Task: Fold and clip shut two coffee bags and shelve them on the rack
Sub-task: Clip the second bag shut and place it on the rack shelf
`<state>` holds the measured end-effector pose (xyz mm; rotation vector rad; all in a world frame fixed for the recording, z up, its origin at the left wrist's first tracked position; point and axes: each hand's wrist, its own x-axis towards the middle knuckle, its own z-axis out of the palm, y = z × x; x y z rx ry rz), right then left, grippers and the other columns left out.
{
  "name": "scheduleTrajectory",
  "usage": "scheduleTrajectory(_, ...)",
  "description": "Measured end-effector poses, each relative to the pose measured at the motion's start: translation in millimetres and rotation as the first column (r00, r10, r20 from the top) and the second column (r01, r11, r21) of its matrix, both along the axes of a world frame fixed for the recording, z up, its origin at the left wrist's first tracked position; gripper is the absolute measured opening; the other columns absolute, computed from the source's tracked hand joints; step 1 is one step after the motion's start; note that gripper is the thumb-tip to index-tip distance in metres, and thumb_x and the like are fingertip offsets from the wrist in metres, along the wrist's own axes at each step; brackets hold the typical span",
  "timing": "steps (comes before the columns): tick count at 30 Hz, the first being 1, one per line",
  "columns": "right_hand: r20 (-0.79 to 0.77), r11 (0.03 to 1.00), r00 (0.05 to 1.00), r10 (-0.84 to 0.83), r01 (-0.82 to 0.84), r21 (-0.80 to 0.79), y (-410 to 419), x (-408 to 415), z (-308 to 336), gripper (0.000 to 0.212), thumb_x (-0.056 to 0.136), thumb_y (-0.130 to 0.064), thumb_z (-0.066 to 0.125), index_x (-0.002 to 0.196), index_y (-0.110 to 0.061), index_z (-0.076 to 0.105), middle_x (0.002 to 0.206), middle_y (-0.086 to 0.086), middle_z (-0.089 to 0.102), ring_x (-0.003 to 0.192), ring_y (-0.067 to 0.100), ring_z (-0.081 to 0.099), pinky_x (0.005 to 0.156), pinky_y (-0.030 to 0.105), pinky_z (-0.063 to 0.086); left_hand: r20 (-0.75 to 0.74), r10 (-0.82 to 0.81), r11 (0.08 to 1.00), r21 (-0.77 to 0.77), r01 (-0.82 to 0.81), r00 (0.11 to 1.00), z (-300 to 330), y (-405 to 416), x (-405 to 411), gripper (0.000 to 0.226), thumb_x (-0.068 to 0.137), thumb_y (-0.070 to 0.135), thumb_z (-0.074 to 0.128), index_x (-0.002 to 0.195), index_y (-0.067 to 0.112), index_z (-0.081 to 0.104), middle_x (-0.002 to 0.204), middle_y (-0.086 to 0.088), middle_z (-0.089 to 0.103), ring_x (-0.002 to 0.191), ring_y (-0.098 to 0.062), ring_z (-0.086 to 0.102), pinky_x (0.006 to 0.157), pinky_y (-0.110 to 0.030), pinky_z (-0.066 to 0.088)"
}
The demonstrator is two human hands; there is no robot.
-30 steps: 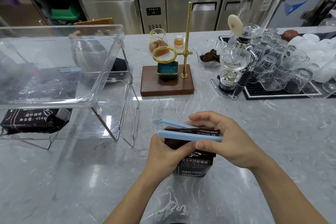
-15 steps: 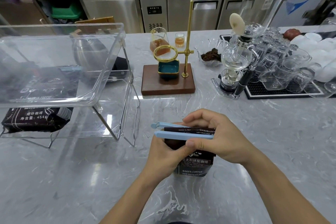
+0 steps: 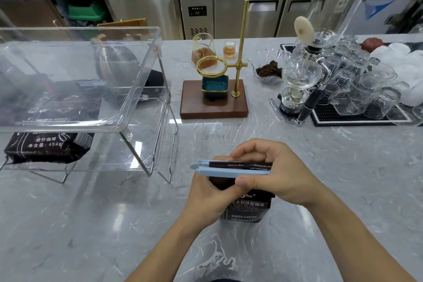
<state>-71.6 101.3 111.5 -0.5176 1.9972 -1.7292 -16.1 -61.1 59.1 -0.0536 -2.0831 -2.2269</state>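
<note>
A dark coffee bag (image 3: 248,208) stands upright on the marble counter in front of me, its top folded over. A light blue clip (image 3: 229,170) lies across the folded top, its two arms nearly together. My left hand (image 3: 207,194) grips the bag's left side below the clip. My right hand (image 3: 272,174) pinches the clip's right end, thumb in front and fingers behind. A second dark coffee bag (image 3: 49,146) lies flat on the lower level of the clear two-tier rack (image 3: 146,71) at the left.
A wooden pour-over stand (image 3: 214,104) with a brass pole stands behind the bag. A glass siphon brewer (image 3: 297,82), a bowl of grounds (image 3: 269,71) and a mat of glasses (image 3: 361,89) fill the right. The rack's wire legs (image 3: 170,144) reach close to my left hand.
The clip's two arms have closed from a spread V to nearly parallel over the folded bag top. Both hands stayed in place on the bag.
</note>
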Motion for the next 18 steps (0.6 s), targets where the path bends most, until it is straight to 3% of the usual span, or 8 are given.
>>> scheduleTrajectory(5, -0.007, 0.999, 0.999, -0.045, 0.045, 0.003, -2.1, 2.0, 0.9, 0.035, 0.065, -0.006, 0.085, 0.096, -0.018, 0.072, 0.091, 0.002, 0.081, 0.087, 0.016, 0.077, 0.075, 0.02, 0.057, 0.015, 0.013, 1.0, -0.021, -0.013, 1.0, 0.3, 0.8, 0.4, 0.024, 0.076, 0.024, 0.087, 0.094, 0.033, 0.074, 0.091, 0.005, 0.08, 0.087, -0.01, 0.076, 0.072, -0.018, 0.057)
scheduleTrajectory(11, -0.003, 0.997, 0.997, -0.078, 0.078, -0.017, -4.0, 5.0, 3.7, 0.032, 0.063, -0.005, 0.085, 0.083, -0.024, 0.07, 0.084, 0.003, 0.082, 0.077, 0.015, 0.078, 0.066, 0.019, 0.057, 0.051, 0.01, 1.0, 0.006, -0.01, 0.999, 2.6, 1.6, 3.4, 0.028, 0.074, 0.022, 0.089, 0.096, 0.032, 0.075, 0.093, 0.003, 0.081, 0.089, -0.012, 0.077, 0.073, -0.019, 0.058)
scheduleTrajectory(18, -0.014, 0.997, 0.997, -0.074, 0.074, -0.016, -0.6, 7.5, 7.6, 0.032, 0.064, -0.005, 0.086, 0.079, -0.027, 0.067, 0.081, 0.002, 0.081, 0.075, 0.015, 0.078, 0.064, 0.021, 0.057, 0.024, -0.057, 0.998, -0.003, 0.057, 0.998, 5.6, -8.1, 11.0, 0.039, 0.074, 0.029, 0.086, 0.109, 0.036, 0.072, 0.105, 0.01, 0.078, 0.101, -0.009, 0.074, 0.082, -0.016, 0.055)
